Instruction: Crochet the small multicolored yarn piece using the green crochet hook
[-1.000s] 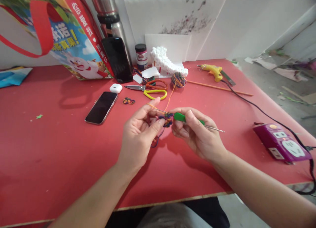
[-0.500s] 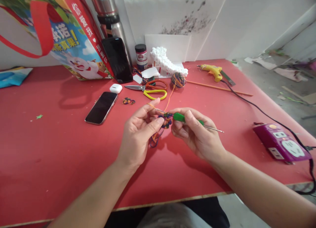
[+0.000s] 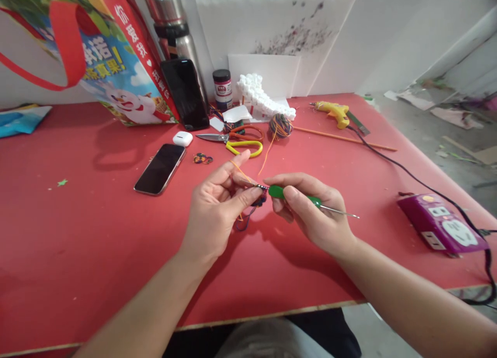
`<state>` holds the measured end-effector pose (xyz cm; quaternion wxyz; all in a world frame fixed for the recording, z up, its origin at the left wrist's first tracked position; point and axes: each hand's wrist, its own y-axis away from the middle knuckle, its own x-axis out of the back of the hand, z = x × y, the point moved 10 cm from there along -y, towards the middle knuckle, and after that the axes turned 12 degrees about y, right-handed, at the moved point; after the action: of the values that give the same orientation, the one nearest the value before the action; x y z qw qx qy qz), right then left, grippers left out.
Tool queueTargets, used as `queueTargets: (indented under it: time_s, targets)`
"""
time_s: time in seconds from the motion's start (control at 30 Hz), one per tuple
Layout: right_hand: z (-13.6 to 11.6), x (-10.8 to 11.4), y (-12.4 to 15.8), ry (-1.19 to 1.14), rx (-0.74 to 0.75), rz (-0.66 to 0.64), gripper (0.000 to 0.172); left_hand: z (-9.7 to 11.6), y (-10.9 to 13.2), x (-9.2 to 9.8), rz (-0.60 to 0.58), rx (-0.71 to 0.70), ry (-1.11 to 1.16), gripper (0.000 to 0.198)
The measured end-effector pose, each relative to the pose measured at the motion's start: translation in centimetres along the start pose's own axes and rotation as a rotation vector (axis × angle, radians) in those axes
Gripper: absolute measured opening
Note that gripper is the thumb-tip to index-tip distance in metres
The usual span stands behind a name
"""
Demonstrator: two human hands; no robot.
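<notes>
My left hand [image 3: 217,208] pinches a small multicoloured crochet piece [image 3: 259,198] above the red table [image 3: 77,234], with orange yarn running over its forefinger. My right hand [image 3: 310,213] is closed on a green-handled crochet hook [image 3: 295,195], whose metal tip is in the piece and whose rear shaft sticks out to the right. The yarn leads back to a multicoloured yarn ball [image 3: 280,125]. Loose yarn loops hang under the piece.
A phone [image 3: 160,168], an earbud case [image 3: 182,138], scissors [image 3: 233,139], a small crocheted scrap [image 3: 202,159], a yellow glue gun [image 3: 334,111], an orange stick [image 3: 345,139] and a purple power strip [image 3: 442,226] lie on the table. A printed bag [image 3: 101,53], flask [image 3: 171,27] and jar [image 3: 222,88] stand behind.
Both hands have dropped slightly toward the table. The hook has shifted a little to the right and tilted, and the crochet piece is more hidden behind my left fingers.
</notes>
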<state>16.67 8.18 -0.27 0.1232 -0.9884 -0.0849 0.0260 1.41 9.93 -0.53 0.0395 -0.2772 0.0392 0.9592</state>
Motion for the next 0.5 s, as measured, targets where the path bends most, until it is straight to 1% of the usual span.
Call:
queueTargets:
  time_s: [0.07,0.17,0.27,0.33,0.4,0.5]
  targets:
    - [-0.7,0.3,0.2,0.105,0.062,0.034,0.020,-0.1,0.0,0.1,0.020,0.007,0.022,0.056]
    - [-2.1,0.2,0.5,0.291,0.202,0.058,0.020,-0.4,0.1,0.2,0.059,0.014,0.050,0.060]
    - [-3.4,-0.5,1.1,0.505,0.339,0.082,0.025,-1.0,0.3,0.2,0.085,0.037,0.066,0.061]
    - [-3.9,-0.9,1.5,0.597,0.394,0.108,0.030,-1.3,0.4,0.2,0.091,0.057,0.079,0.062]
    - [-3.9,-1.0,1.9,0.612,0.406,0.139,0.033,-1.4,0.5,0.0,0.084,0.072,0.099,0.062]
    - [-3.1,-0.7,2.2,0.493,0.349,0.160,0.035,-1.2,0.5,-0.6,0.044,0.103,0.129,0.060]
